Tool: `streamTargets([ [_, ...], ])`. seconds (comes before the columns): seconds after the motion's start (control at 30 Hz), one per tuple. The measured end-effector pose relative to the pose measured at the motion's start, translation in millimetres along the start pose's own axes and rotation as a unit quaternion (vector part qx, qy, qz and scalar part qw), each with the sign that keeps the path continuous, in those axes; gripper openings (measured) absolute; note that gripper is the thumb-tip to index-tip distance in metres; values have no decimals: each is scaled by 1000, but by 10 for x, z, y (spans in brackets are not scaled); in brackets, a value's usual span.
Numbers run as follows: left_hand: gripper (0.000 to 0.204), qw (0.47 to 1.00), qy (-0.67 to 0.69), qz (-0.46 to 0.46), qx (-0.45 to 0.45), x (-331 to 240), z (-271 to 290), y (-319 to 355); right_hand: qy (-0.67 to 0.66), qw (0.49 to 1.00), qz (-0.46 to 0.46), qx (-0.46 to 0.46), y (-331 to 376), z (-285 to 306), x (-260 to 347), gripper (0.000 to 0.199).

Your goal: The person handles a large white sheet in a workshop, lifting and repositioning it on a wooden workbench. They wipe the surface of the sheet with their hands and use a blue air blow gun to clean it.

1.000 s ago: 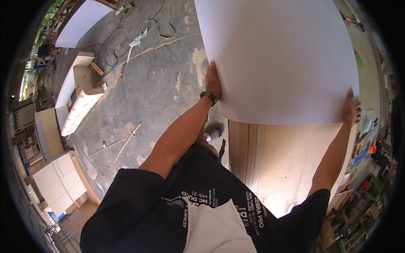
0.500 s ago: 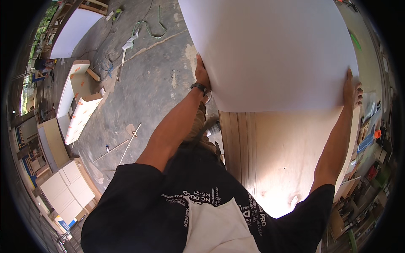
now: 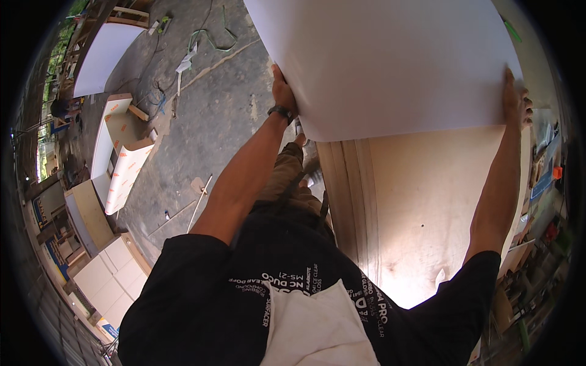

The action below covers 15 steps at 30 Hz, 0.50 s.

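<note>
A large white sheet panel [image 3: 390,61] fills the upper middle of the head view, held up in front of me. My left hand [image 3: 283,93], with a dark wristband, grips the panel's left edge near its lower corner. Over at the panel's right edge my right hand [image 3: 514,97] clasps it with the fingers wrapped round. Below the panel lies a stack of pale brown boards [image 3: 427,201], its layered edge facing my legs. Both my arms are stretched out from my black shirt.
A grey concrete floor [image 3: 213,116] spreads to the left with cables, scraps and thin sticks [image 3: 198,201]. White and wood panels [image 3: 122,165] lie at the left, white cabinets [image 3: 110,280] at lower left. Tools and clutter crowd the right rim [image 3: 543,177].
The white panel has moved up and away from me, both hands rising with it. More of the pale brown board stack shows beneath it.
</note>
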<state>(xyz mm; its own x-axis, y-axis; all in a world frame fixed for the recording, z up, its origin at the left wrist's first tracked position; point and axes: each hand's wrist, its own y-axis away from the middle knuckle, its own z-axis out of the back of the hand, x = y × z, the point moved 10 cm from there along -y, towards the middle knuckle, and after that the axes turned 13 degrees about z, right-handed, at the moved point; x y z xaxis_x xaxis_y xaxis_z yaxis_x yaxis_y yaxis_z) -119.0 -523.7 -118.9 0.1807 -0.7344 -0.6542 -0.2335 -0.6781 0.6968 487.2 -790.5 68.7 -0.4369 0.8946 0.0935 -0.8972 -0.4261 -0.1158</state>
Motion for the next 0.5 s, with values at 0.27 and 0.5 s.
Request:
streamTargets([
  [0.27, 74, 996, -69, -45, 18, -293, 139, 56, 23, 999, -5, -42, -136, -70, -111, 125],
  [0.5, 76, 986, -145, -73, -26, -403, -41, 215, 6, 1000, 9, -13, -448, -105, -511, 124],
])
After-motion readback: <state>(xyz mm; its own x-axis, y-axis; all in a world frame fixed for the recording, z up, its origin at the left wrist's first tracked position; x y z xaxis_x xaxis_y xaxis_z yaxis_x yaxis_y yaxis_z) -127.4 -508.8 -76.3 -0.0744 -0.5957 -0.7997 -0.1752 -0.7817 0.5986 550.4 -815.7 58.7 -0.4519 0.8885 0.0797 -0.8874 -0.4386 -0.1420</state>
